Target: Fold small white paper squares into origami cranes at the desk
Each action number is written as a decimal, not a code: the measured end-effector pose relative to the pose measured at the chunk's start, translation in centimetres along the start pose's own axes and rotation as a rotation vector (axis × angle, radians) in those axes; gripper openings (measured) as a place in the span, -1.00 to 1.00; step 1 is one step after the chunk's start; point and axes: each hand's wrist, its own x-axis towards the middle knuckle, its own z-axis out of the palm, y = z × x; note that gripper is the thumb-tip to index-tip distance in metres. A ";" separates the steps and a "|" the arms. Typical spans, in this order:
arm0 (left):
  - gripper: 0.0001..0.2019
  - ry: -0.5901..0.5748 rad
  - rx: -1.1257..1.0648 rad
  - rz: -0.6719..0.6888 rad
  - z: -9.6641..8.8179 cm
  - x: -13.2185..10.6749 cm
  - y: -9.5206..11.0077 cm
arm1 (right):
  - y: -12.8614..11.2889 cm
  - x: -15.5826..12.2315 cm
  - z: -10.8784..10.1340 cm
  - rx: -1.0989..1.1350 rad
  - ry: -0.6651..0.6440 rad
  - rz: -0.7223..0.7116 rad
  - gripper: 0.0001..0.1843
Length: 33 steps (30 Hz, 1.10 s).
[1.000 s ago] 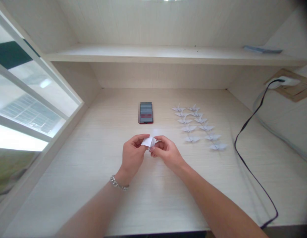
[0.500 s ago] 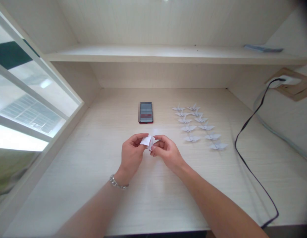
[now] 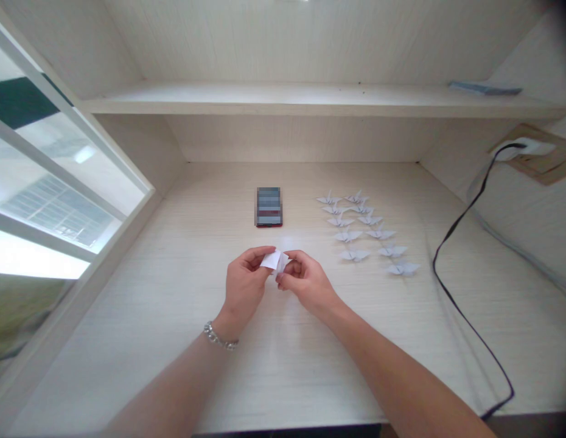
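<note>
A small piece of folded white paper (image 3: pixel 274 261) is held between both hands above the desk. My left hand (image 3: pixel 248 277), with a silver chain bracelet (image 3: pixel 219 338) at its wrist, pinches the paper's left side between thumb and fingers. On the right side, my right hand (image 3: pixel 308 280) is closed with thumb and fingertips on the paper's edge. The paper's lower part is partly hidden by the fingers. To the right lie several folded white paper cranes (image 3: pixel 355 255), set in two rough columns.
A phone (image 3: pixel 269 207) lies on the desk (image 3: pixel 210 201) beyond my hands. A black cable (image 3: pixel 463 313) runs from a wall socket (image 3: pixel 550 155) down the right side. Above the desk's back is a shelf (image 3: pixel 283 100); a window (image 3: pixel 59 164) stands at left.
The folded paper has turned slightly and shows more of its pale face. My right fingers have shifted a little along its edge. The cranes and phone lie as before.
</note>
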 end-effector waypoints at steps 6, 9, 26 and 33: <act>-0.67 -0.019 -0.022 -0.018 -0.1 0.0 0.0 | -0.7 -0.2 -0.4 -0.092 0.008 -0.028 -0.66; -0.72 -0.049 0.015 -0.006 0.0 -0.1 0.1 | -1.3 -0.3 -0.6 -0.183 0.087 -0.113 -0.72; -0.84 -0.139 0.255 0.238 -0.3 -0.7 0.5 | -1.5 -0.4 -1.1 -0.332 0.099 -0.349 -0.88; -0.84 -0.170 0.310 0.216 -0.6 -0.6 0.6 | -1.6 -0.4 -1.4 -0.391 0.100 -0.369 -0.87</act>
